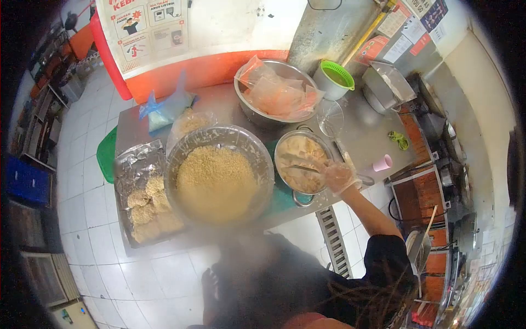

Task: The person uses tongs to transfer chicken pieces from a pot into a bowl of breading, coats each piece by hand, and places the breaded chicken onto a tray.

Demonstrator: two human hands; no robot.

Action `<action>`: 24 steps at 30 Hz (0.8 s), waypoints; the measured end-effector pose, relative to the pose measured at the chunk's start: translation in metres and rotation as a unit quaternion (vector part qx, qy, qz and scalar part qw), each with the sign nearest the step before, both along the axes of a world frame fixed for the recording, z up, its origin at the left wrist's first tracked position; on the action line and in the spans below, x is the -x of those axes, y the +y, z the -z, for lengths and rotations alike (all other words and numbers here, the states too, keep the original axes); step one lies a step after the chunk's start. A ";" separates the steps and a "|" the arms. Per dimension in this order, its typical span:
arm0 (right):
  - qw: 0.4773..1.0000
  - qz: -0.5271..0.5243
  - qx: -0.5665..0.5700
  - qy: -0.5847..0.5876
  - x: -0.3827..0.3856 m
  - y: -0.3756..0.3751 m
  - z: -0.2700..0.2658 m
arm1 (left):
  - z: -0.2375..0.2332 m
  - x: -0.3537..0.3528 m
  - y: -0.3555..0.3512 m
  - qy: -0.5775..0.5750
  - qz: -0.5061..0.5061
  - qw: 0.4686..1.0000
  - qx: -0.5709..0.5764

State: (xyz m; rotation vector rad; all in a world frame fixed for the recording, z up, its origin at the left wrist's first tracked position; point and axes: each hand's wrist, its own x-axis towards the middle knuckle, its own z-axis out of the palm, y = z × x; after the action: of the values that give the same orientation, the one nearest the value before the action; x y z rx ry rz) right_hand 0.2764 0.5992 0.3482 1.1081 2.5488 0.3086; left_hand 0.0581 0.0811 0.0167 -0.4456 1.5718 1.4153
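Tongs (300, 159) apparently reach inside the pot's rim (278, 174).

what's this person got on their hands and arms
The right hand wears a see-through, loose-fitting plastic glove. The right forearm is bare below a black short sleeve. The left hand is not visible.

tray (133, 170) — left of basin (263, 156) | pot (280, 176) — right of basin

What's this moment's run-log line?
gloved right hand: gripping tongs at pot | left hand: unseen | large bowl: left of pot | tray: coated pieces
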 end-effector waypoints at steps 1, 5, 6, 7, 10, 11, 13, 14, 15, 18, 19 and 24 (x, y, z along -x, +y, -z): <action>1.000 0.018 0.016 -0.017 0.002 0.001 0.002 | 0.000 0.001 0.001 0.004 0.002 1.000 -0.008; 0.994 0.046 0.072 0.066 -0.012 0.003 -0.006 | -0.002 0.007 0.008 -0.013 -0.009 1.000 0.004; 0.982 0.051 0.104 0.152 -0.021 0.006 -0.006 | -0.007 0.008 0.012 -0.035 -0.019 0.999 0.024; 0.959 0.055 0.137 0.240 -0.030 0.009 -0.006 | -0.010 0.009 0.016 -0.058 -0.031 0.997 0.043; 0.849 0.157 0.302 0.404 -0.041 0.014 -0.020 | -0.006 0.007 0.015 -0.060 -0.028 0.997 0.042; 0.828 0.214 0.336 0.395 -0.042 0.014 -0.033 | -0.005 0.005 0.013 -0.053 -0.023 0.998 0.034; 0.774 0.324 0.397 0.373 -0.051 0.021 -0.053 | -0.002 0.004 0.011 -0.045 -0.012 0.999 0.023; 0.759 0.320 0.413 0.388 -0.056 0.024 -0.058 | 0.001 0.004 0.010 -0.043 -0.010 0.999 0.019; 0.744 0.316 0.429 0.402 -0.060 0.025 -0.064 | 0.004 0.003 0.009 -0.042 -0.006 0.999 0.015; 0.733 0.325 0.423 0.423 -0.057 0.020 -0.079 | 0.016 0.000 0.004 -0.037 0.003 0.999 -0.001; 0.735 0.331 0.412 0.425 -0.053 0.017 -0.083 | 0.021 -0.001 0.002 -0.034 0.009 0.999 -0.010; 0.732 0.301 0.418 0.446 -0.060 0.023 -0.085 | 0.074 -0.005 -0.017 0.009 0.060 0.991 -0.119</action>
State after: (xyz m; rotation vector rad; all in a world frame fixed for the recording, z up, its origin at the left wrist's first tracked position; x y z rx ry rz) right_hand 0.3365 0.6217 0.4337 1.7635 2.1919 -1.7254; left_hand 0.0628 0.0639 -0.0576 -0.1940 1.3975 1.4934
